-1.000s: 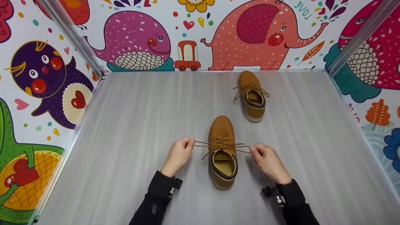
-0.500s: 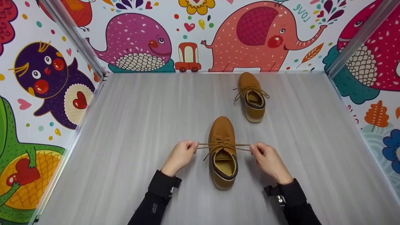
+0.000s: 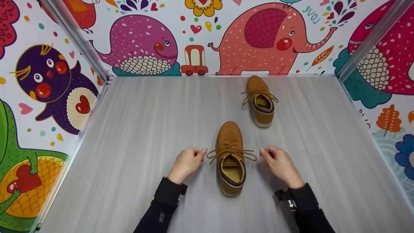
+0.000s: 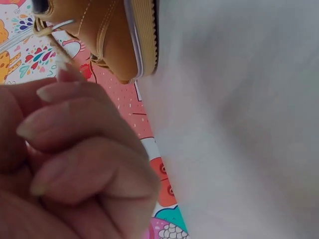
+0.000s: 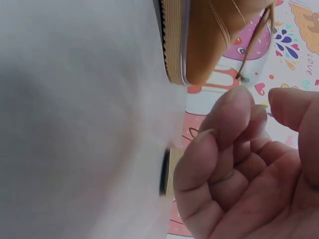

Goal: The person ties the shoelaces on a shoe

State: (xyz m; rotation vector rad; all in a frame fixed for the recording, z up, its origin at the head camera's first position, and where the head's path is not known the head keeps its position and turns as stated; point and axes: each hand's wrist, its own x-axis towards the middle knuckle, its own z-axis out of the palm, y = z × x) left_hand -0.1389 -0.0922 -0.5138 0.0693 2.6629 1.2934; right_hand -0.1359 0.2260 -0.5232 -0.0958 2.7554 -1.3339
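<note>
A tan lace-up shoe [image 3: 229,132] lies toe-forward between my hands, its brown shoelace [image 3: 231,148] tied in a bow across the tongue. Slack loops curve out on both sides, with loose ends beside them. My left hand [image 3: 187,163], fingers loosely curled, hovers close beside the left loop; in the left wrist view the lace passes behind a fingertip. Just beyond the right loop is my right hand [image 3: 281,165], holding nothing; the right wrist view has thumb and forefinger apart. The matching shoe [image 3: 258,100], laces also in a bow, stands farther back on the right.
Grey wood-grain floor [image 3: 145,123] surrounds the shoes. Printed cartoon panels [image 3: 194,29] wall in the back and both sides, with metal corner posts [image 3: 368,42]. The far shoe's toe is close to the back panel.
Half a second ago both hands pinched the lace loops and held them taut. Now the fingers have let go, and the loops have slackened into rounded curves. The shoes stay in place.
</note>
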